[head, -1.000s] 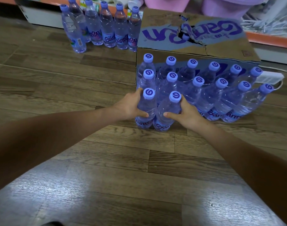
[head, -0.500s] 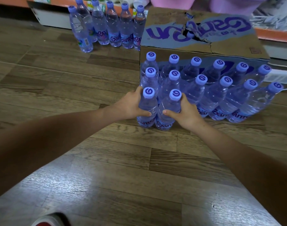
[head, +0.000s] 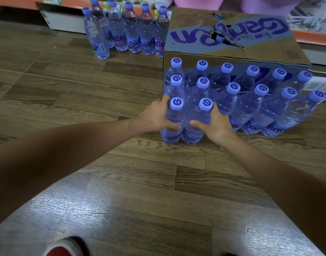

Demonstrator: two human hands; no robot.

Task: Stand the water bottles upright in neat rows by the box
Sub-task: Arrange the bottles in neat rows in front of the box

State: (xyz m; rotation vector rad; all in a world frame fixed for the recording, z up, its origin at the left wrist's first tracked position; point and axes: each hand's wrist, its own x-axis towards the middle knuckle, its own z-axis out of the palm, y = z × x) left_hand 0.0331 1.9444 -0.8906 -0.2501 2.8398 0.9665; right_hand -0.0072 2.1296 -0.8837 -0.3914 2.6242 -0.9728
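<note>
Now each hand grips a front bottle: left hand (head: 154, 117), right hand (head: 216, 125) (fingers curled round).

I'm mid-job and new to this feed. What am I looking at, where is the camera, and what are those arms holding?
No machine here: these are a person's bare arms, filmed by a camera on their head that looks down at a wood floor. The left hand grips one front bottle, the right hand the one beside it. Both stand upright before two full rows of bottles against a cardboard box. More bottles stand left of the box.
</note>
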